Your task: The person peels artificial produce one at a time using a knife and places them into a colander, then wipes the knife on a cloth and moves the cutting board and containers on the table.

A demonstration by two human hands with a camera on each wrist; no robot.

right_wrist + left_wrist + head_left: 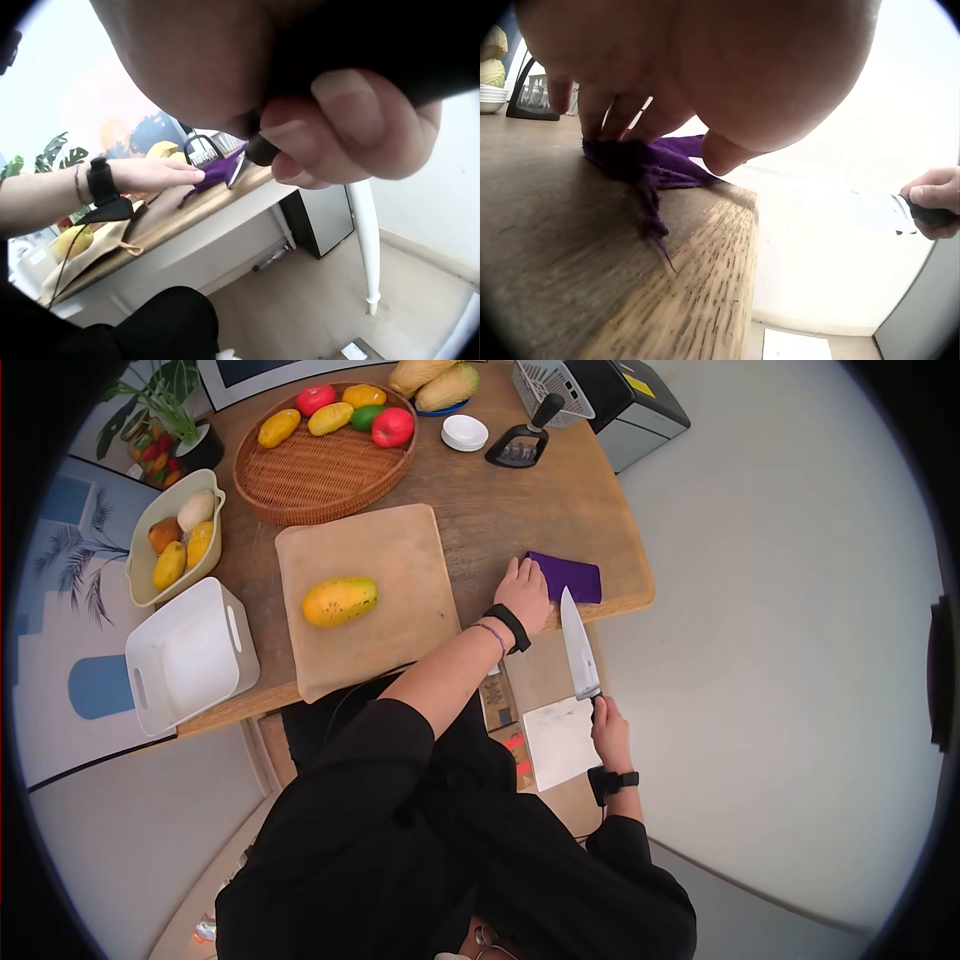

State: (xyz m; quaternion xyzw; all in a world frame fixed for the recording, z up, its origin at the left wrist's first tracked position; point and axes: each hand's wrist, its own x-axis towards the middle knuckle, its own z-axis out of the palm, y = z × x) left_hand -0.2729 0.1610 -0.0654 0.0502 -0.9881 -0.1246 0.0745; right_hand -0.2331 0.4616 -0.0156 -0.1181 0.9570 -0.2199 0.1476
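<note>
In the head view my left hand (524, 596) rests on a folded purple cloth (574, 580) at the table's front right edge. Its fingers reach forward over the cloth's left end; the left wrist view shows the fingertips touching the purple fabric (667, 161), with a frayed strand trailing down. My right hand (611, 735) grips the black handle of a kitchen knife (578, 650), off the table's front edge. The blade points away from me, its tip overlapping the cloth's near edge in the head view. Left of my hands a yellow-green papaya (340, 602) lies on a tan cutting board (405, 560).
A wicker tray (300, 480) of colourful fruit stands behind the board. At left are a fruit-filled basket (143, 560) and a white bin (200, 660). Small white bowls (464, 432), a black-handled sharpener (520, 445) and a grey basket (550, 395) stand at the back right.
</note>
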